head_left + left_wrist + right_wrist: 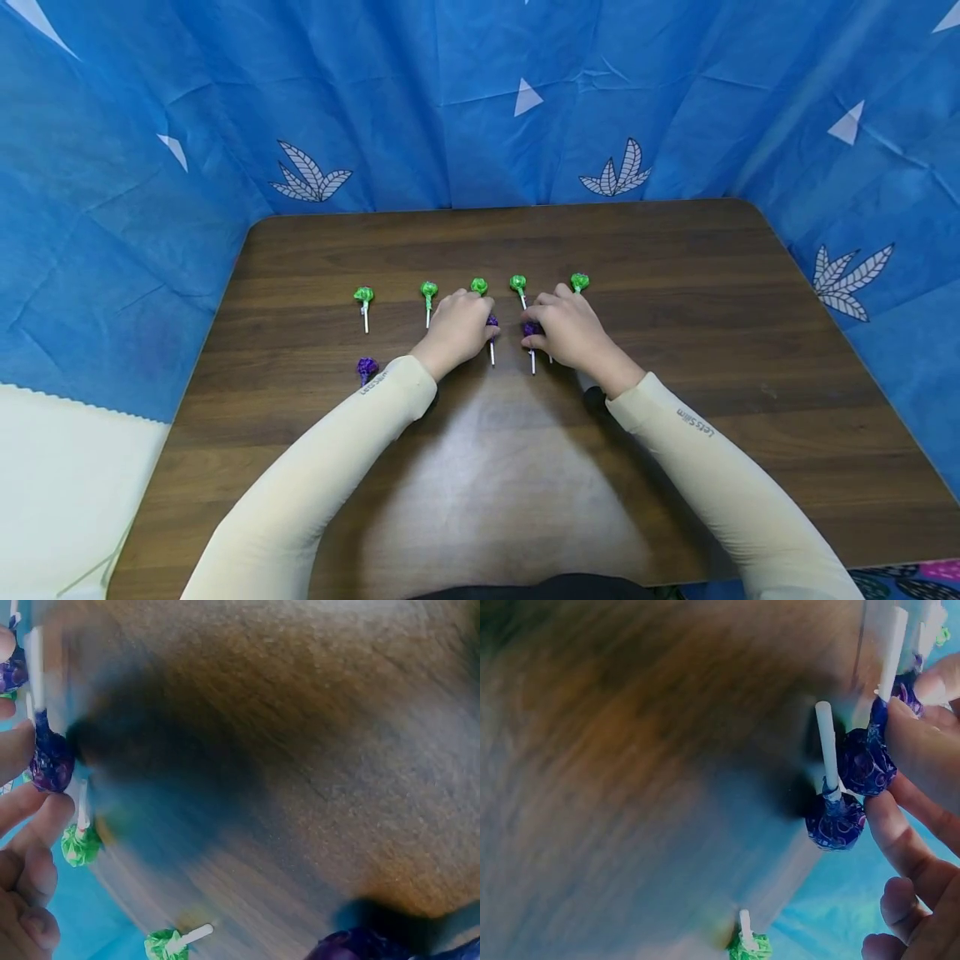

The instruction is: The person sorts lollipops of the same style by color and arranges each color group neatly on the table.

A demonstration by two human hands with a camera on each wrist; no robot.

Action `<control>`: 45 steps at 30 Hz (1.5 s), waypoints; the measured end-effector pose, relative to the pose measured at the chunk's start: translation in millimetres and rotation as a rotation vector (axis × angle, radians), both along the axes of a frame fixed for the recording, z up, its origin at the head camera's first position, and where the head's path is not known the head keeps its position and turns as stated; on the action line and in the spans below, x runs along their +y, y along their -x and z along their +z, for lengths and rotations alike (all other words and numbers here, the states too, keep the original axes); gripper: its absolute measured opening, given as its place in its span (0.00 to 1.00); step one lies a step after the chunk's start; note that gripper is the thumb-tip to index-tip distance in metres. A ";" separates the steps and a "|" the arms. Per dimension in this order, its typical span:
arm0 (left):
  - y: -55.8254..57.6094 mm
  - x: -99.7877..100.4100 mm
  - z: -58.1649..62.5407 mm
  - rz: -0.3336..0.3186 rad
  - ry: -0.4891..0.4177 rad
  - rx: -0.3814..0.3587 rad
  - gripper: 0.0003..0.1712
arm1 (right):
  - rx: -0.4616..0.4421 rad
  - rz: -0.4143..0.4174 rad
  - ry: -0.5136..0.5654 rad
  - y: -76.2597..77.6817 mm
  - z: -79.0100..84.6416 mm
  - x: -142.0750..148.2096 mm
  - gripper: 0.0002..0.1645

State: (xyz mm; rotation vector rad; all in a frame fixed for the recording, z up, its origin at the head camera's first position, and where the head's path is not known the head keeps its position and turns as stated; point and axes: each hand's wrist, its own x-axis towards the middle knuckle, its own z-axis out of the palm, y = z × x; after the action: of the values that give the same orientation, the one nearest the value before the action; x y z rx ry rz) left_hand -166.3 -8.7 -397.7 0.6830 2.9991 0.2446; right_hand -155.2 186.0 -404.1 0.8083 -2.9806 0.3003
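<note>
My left hand (459, 327) pinches a purple-wrapped lollipop (52, 761) between thumb and fingertips, its white stick pointing toward me in the head view. With thumb and fingers, my right hand (572, 329) pinches another purple lollipop (866, 761). Right beside that one, a further purple lollipop (836, 821) shows in the right wrist view; my right hand mostly hides it in the head view. The two held lollipops are side by side, a small gap apart. Just beyond my hands are green lollipops (478, 286) (518, 283), their sticks partly covered.
More green lollipops (363, 295) (428, 288) (580, 282) continue the far row on the brown wooden table (750, 350). By my left sleeve lies a purple lollipop (367, 367), its stick hidden. A blue patterned curtain (450, 108) surrounds the table's back and sides.
</note>
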 end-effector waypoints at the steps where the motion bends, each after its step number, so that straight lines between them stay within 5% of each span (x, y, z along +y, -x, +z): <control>1: 0.3 0.8 -0.2 0.002 -0.003 -0.004 0.17 | -0.001 -0.002 0.000 0.3 -0.1 0.1 0.22; 16: 6.5 0.0 2.3 0.043 -0.055 -0.114 0.13 | -0.045 -0.006 -0.013 3.0 -1.6 -2.9 0.19; 24: -20.2 -23.7 14.3 -0.037 -0.171 -0.121 0.12 | -0.045 -0.010 -0.004 3.0 -2.5 -4.6 0.18; 31: -47.6 -37.7 5.6 -0.094 -0.160 -0.055 0.12 | -0.030 -0.012 0.008 2.2 -3.4 -5.0 0.17; 45: -52.3 -32.0 -11.1 -0.101 -0.124 -0.037 0.14 | -0.062 -0.007 0.050 -4.1 13.9 -8.4 0.16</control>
State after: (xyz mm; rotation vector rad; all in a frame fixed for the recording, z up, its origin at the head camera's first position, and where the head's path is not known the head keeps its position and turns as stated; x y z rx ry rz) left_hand -114.0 -40.8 -408.8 0.8291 2.9234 0.4358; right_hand -151.0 177.6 -390.2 0.7975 -3.0186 0.4055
